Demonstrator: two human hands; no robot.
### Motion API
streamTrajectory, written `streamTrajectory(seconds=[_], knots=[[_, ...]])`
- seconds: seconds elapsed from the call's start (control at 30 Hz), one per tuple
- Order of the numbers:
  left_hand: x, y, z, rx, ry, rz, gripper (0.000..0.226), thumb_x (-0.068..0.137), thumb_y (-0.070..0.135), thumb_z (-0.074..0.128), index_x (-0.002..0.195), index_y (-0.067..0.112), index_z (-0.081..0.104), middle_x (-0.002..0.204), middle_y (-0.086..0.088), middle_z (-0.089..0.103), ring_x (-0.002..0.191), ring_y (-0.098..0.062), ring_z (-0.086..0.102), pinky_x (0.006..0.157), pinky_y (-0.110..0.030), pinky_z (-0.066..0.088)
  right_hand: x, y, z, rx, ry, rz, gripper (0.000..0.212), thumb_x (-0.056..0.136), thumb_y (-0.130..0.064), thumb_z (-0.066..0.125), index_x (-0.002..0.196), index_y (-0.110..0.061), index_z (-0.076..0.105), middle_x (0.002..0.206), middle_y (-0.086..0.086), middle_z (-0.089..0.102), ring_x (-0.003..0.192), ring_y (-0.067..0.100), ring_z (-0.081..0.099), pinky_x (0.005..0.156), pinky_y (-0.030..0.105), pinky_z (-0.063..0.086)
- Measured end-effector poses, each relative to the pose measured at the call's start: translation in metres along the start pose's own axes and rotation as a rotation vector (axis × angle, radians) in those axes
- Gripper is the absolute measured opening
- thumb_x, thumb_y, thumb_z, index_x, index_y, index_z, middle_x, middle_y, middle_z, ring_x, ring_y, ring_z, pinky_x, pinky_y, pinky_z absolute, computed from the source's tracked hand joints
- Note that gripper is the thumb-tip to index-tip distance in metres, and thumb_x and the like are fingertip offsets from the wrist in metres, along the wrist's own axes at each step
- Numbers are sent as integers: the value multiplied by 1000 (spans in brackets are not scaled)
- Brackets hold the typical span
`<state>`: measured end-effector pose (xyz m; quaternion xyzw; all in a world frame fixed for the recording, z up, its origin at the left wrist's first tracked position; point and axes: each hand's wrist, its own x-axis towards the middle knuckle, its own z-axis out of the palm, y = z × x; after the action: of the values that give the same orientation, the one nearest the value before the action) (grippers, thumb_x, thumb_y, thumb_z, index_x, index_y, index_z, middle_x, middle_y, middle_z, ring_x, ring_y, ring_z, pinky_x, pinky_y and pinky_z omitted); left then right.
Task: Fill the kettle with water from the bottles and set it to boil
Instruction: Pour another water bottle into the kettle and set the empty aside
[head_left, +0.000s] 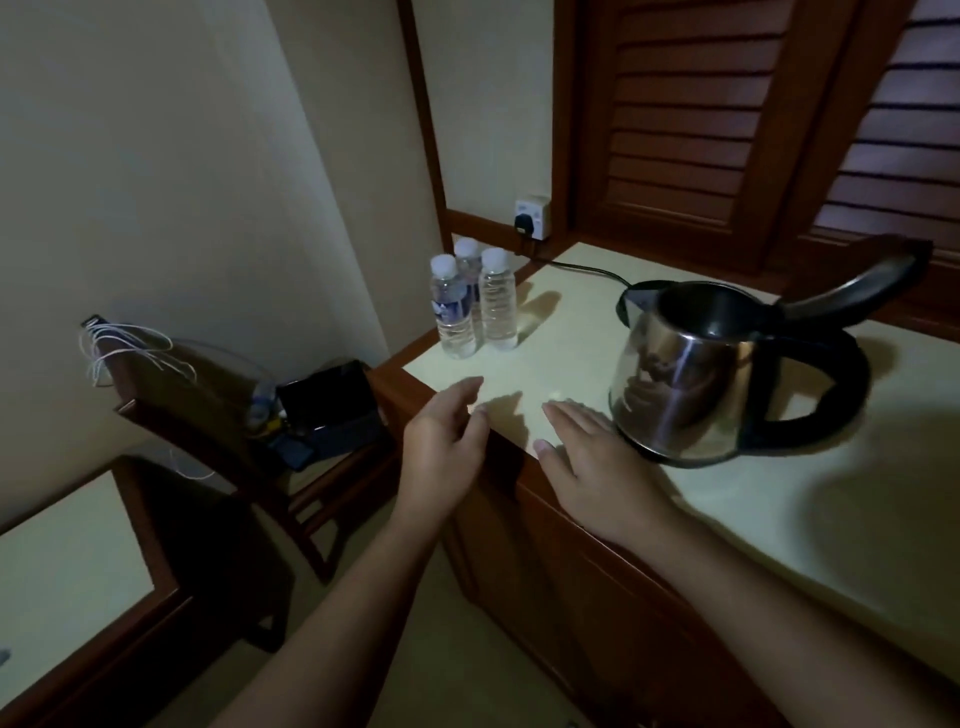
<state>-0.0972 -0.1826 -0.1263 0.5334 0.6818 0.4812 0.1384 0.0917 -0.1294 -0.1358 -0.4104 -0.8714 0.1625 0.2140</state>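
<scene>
Kettle (685, 384) stands on desk (779, 519), right side, lid raised. Three capped bottles (474, 304) grouped at far left corner. Left grip (441, 441) and right grip (587, 457) both released, fingers extended, holding nothing, over desk's near edge.

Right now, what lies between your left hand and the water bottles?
Only bare counter: the head view shows nothing between the left hand and the three bottles.
</scene>
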Motion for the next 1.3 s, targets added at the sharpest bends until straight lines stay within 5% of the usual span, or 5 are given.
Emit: streamTrajectory(seconds=[0.37, 0.63, 0.83, 1.0, 1.3], knots=[[130, -38, 18, -115, 136, -145, 82, 90, 37, 82, 155, 20, 36, 150, -4, 55, 134, -20, 57, 109, -38, 50, 31, -11, 28, -361, -256, 143, 73, 101, -59, 3, 159, -15, -6, 167, -2, -12, 151, 10, -18, 125, 42, -5], [153, -48, 33, -119, 178, -130, 55, 93, 30, 78, 139, 22, 48, 129, 3, 63, 113, -16, 65, 98, -45, 59, 28, -12, 27, -318, -220, 150, 73, 100, -60, 2, 159, -17, -7, 167, -5, -11, 150, 7, -19, 125, 40, -5], [109, -31, 8, -89, 201, -8, 54, 85, 32, 85, 128, 26, 52, 121, 10, 64, 108, -11, 65, 90, -43, 62, 19, -26, -4, 53, 85, 127, 58, 106, -48, 29, 158, -22, 25, 163, -8, 27, 150, 3, 17, 123, 35, 21], [44, 15, -15, -143, -36, 187, 57, 83, 28, 89, 129, 27, 54, 122, 13, 66, 109, -6, 66, 83, -25, 59, 18, -49, -63, 141, 465, -38, 45, 101, -40, 51, 141, -19, 53, 118, -7, 63, 103, 3, 60, 82, 24, 54], [2, 72, -14, -210, -297, 324, 58, 81, 32, 91, 131, 30, 62, 117, 14, 69, 110, -10, 67, 75, -27, 58, 5, -56, -144, -66, 449, -139, 35, 88, -51, 70, 88, -17, 73, 71, -4, 51, 58, 15, 48, 55, 33, 43]])
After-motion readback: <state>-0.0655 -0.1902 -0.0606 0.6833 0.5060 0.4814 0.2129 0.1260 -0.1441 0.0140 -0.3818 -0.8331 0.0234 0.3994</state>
